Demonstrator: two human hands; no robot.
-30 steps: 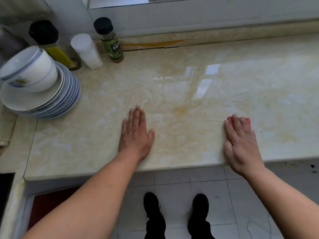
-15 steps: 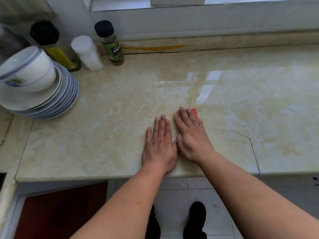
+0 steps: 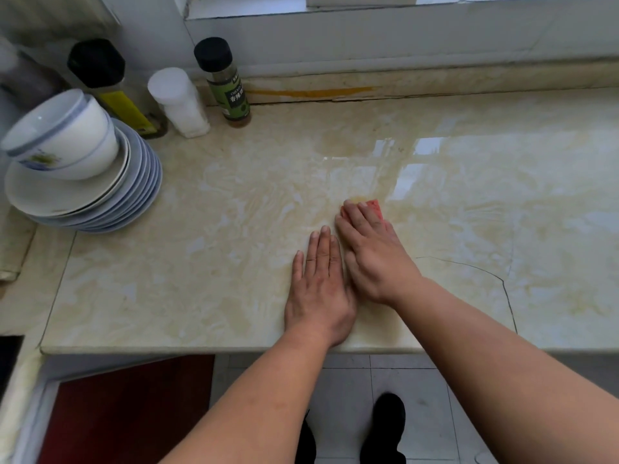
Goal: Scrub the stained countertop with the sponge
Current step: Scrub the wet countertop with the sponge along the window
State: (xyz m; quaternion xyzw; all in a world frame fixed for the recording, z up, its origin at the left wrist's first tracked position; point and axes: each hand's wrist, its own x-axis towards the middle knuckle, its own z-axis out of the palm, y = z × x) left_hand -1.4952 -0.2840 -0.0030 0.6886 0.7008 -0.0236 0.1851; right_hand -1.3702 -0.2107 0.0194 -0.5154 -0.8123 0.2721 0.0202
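Observation:
The beige marble countertop (image 3: 234, 249) fills the view, glossy and streaked with yellowish marks. A small yellow-brown stain (image 3: 356, 199) lies just beyond my right fingertips. My right hand (image 3: 371, 252) presses flat on a red sponge (image 3: 375, 207), whose far corner shows past my fingers; most of the sponge is hidden under the palm. Beside it on the left, touching it, my left hand (image 3: 320, 293) rests palm-down on the counter with fingers together and nothing in it.
A stack of plates (image 3: 110, 199) with two white bowls (image 3: 60, 135) stands at the left. Behind are a yellow-labelled bottle (image 3: 114, 92), a white shaker (image 3: 179, 102) and a green spice jar (image 3: 226, 85). A crack (image 3: 482, 269) runs through the counter at the right. The front edge is near my wrists.
My right hand slid the sponge left from the counter's right part to the middle, then a little further away from me. My left hand now lies right beside it.

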